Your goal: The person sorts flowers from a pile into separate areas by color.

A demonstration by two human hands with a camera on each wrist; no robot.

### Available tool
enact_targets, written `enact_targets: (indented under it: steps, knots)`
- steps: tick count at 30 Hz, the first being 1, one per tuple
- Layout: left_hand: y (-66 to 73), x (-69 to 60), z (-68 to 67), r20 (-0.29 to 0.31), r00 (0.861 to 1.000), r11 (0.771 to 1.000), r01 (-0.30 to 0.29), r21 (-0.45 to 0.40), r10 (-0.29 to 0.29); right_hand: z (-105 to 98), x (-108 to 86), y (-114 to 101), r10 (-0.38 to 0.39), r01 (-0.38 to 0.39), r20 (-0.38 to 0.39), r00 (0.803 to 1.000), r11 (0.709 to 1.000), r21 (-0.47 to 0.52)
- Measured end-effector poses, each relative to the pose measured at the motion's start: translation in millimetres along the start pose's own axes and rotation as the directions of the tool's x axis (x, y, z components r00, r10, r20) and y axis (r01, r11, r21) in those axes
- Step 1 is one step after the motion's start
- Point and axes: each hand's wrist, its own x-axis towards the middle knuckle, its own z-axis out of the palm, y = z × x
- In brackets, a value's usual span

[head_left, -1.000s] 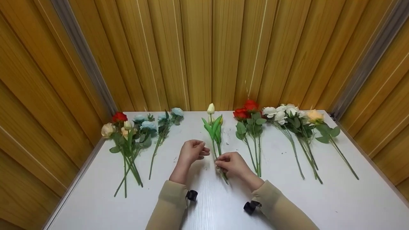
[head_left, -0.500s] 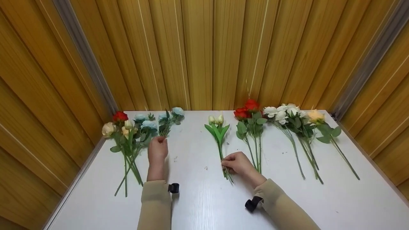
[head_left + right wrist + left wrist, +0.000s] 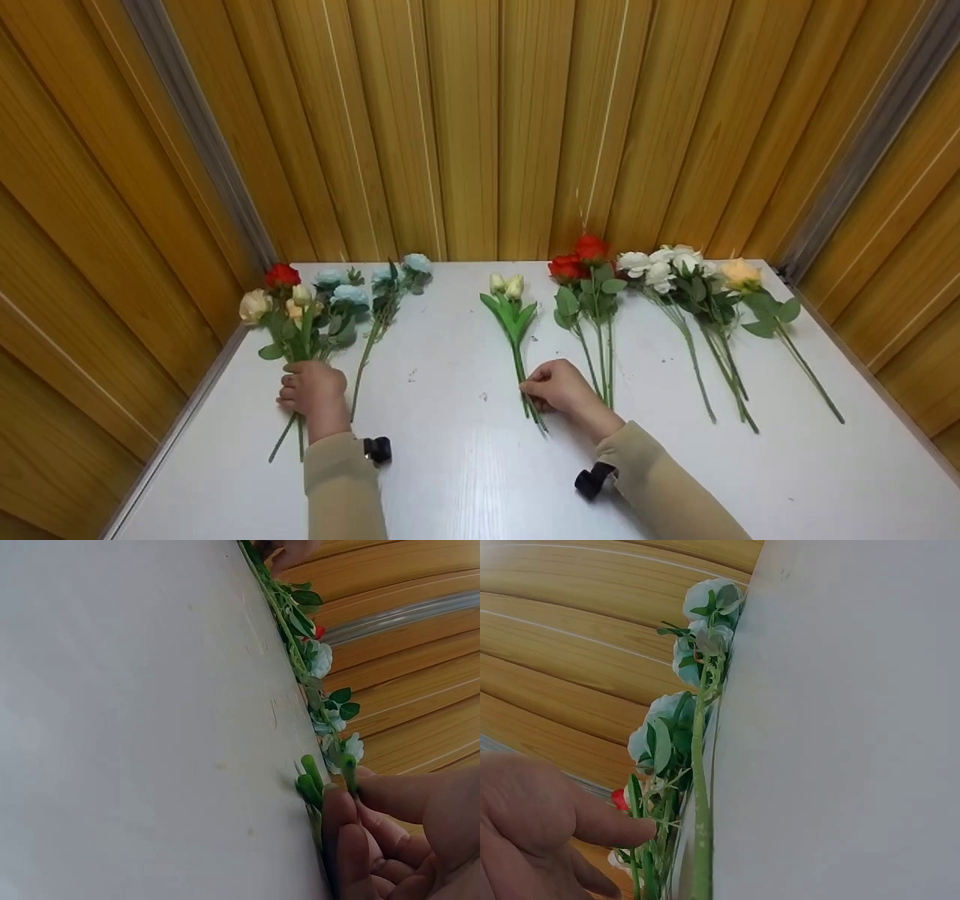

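In the head view my right hand (image 3: 559,386) pinches the lower stems of a small bunch of cream tulips (image 3: 514,330) at the middle of the table. Green stem ends (image 3: 309,780) stick out beside its fingers in the right wrist view. My left hand (image 3: 311,394) is over the stems of a mixed bunch at the left, with cream roses (image 3: 255,305), a red rose (image 3: 282,274) and a pale tulip bud. One finger (image 3: 622,829) reaches out against these stems in the left wrist view; no closed grip shows. Part of the stems is hidden beneath this hand.
Light blue flowers (image 3: 417,264) lie right of the left bunch, one long stem close to my left hand. Red roses (image 3: 589,247), white flowers (image 3: 660,270) and a yellow rose (image 3: 741,274) lie at the right. Wood-panelled walls (image 3: 465,127) enclose the white table (image 3: 450,465).
My left hand has moved from beside the tulips, past the blue flowers, to the left bunch's stems. The tulips have come together, lower, in my right hand, which has barely moved.
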Motion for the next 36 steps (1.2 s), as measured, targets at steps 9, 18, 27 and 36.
enact_targets:
  steps: [9,18,27,36]
  knots:
    - [-2.4,-9.1,6.0,0.032,0.986,0.983,-0.163,0.088,0.161,0,-1.1,-3,0.005,-0.006,-0.025,1.0,0.999,-0.054]
    - [16.4,-21.2,27.8,0.109,0.953,0.951,-0.294,0.097,0.284,1,-2.1,0,-0.001,-0.003,-0.05,0.999,0.997,-0.082]
    - [25.8,-14.8,33.4,0.135,0.962,0.966,-0.249,0.077,0.237,1,-1.6,0,0.014,-0.018,-0.046,0.999,0.996,-0.083]
    - [32.6,-16.0,25.2,0.208,0.957,0.979,-0.192,-0.065,0.202,2,-2.1,-1,0.002,-0.006,-0.043,0.999,0.996,-0.09]
